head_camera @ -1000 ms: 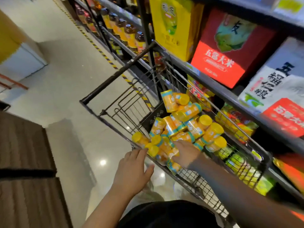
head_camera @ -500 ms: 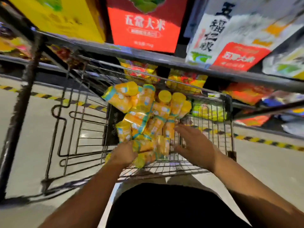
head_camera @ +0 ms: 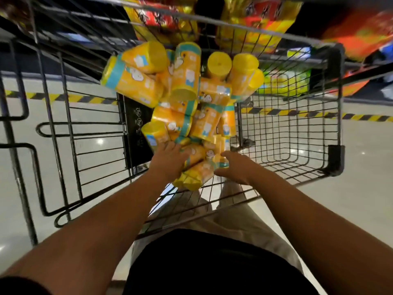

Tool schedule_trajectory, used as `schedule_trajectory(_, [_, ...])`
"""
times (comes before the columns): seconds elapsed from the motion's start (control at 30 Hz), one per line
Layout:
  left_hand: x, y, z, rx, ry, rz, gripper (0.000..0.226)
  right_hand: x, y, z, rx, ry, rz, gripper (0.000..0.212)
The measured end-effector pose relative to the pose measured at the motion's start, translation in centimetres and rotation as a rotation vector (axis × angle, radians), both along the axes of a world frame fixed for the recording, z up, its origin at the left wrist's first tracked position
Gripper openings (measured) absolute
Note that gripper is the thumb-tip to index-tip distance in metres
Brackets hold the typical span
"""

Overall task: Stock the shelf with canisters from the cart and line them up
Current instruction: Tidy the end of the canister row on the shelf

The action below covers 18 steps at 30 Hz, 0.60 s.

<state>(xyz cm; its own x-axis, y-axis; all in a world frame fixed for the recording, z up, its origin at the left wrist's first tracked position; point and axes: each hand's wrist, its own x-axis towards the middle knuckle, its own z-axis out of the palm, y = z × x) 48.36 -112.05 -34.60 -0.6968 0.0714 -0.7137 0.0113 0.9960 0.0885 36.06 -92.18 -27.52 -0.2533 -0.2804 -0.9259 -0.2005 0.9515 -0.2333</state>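
Two hands: both are down inside the cart (head_camera: 297, 145), working the near foot of the pile.
Pile: a jumbled heap of yellow canisters (head_camera: 187, 92) sits left of centre in the basket, lying every which way. None shows on a shelf in this view.
Left hand (head_camera: 170, 162): palm down, with the fingers draped over a canister at the heap's near edge. Blur hides whether they have closed round it, so I cannot tell.
Right hand (head_camera: 232, 167): thumb and fingers are spread, bracketing the teal-banded end of another canister. It is not clamped.
Nearest canister (head_camera: 196, 175): it lies on its side between the two hands. Its long axis runs diagonally, lid end toward the person and leftward, the other end away and rightward.
Which hand is nearer: it's close. The right fingertips point straight at its flank, while the left hand sits just beside its far end.
Judgement: a grasp across that diagonal looks easiest for the right hand, which would close sideways on the flank.
Shelf side: bright packets (head_camera: 255, 33) show beyond the cart's far rim — so the lift would go forward, over the heap.
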Motion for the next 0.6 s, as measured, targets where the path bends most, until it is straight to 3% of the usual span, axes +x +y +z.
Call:
schedule_trajectory(0.1, [-0.2,-0.8,-0.1,0.029,0.024,-0.024,0.090,0.9,-1.5,-3.0,-0.002,-0.167,-0.077,0.080])
schedule_trajectory(0.2, [0.0,-1.4,-0.6,0.081,0.059,-0.010,0.082,1.4,-1.4,-6.1,-0.080,-0.273,-0.212,0.101])
schedule_trajectory(0.27, [0.1,-1.3,-0.6,0.098,0.094,0.012,0.068,2.0,-0.6,-8.6,-0.133,-0.380,-0.289,0.075])
schedule_trajectory(0.3, [0.1,-1.3,-0.5,0.107,0.106,0.023,0.064,2.1,-0.4,-9.2,-0.156,-0.434,-0.319,0.071])
schedule_trajectory(0.43, [0.3,-1.0,0.4,0.161,0.137,0.070,0.075,3.1,-0.4,-9.8,-0.098,-0.341,-0.385,0.151])
schedule_trajectory(0.53, [0.9,-1.5,1.4,0.182,0.202,0.140,0.082,3.0,-1.7,-7.6,-0.071,-0.273,-0.349,0.171])
schedule_trajectory(0.6, [1.4,-1.8,2.3,0.186,0.215,0.209,0.083,3.0,-2.1,-6.8,-0.047,-0.250,-0.309,0.164])
